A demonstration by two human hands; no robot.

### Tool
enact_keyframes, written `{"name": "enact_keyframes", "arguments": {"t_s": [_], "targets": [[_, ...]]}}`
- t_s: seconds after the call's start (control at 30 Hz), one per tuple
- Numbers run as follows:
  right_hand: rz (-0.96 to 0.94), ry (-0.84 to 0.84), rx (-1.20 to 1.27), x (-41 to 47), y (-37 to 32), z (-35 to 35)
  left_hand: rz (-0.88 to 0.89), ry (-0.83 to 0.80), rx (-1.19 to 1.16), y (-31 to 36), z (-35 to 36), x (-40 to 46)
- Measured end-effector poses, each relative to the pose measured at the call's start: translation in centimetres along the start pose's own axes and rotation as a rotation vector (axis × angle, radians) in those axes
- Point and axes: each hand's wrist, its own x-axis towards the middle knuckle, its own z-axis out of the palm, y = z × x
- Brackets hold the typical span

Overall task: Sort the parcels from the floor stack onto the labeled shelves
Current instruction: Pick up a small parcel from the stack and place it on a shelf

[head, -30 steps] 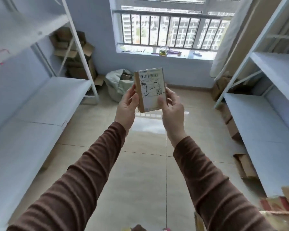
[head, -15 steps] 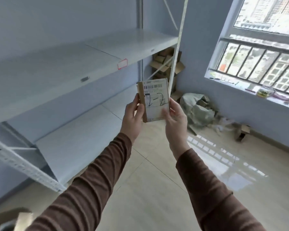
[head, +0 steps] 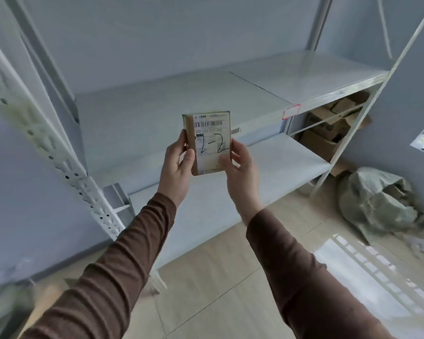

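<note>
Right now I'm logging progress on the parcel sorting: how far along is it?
Nothing looks shelved: the upper shelf and the lower shelf in view hold no parcels. In hand: one parcel marked "2-2", held upright by the left hand and right hand before the rack. Left: placing it; the floor stack is out of view.

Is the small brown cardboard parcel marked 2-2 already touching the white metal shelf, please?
Apart. The head view shows the small brown cardboard parcel held upright in the air by the left hand and right hand, in front of the white metal shelf.
</note>
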Motion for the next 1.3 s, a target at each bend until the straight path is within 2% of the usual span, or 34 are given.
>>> {"name": "enact_keyframes", "arguments": {"t_s": [0.27, 0.5, 0.77, 0.97, 1.3], "targets": [[-0.102, -0.17, -0.007, 5.1, 1.2, 8.0, 0.115, 0.055, 0.19, -3.1, -6.7, 5.0], [-0.196, -0.311, -0.053, 7.9, 2.6, 12.4, 0.045, 0.099, 0.224, -4.5, -10.6, 6.7], [-0.205, -0.398, -0.134, 9.6, 3.4, 13.1, -0.049, 0.095, 0.211, -5.0, -11.9, 7.2], [-0.164, -0.435, -0.158, 10.2, 2.8, 13.4, -0.038, 0.088, 0.359, -6.1, -12.0, 7.6], [-0.193, -0.467, -0.217, 12.6, 2.2, 15.2, -0.06, 0.131, 0.436, -6.6, -12.2, 9.8]]}}
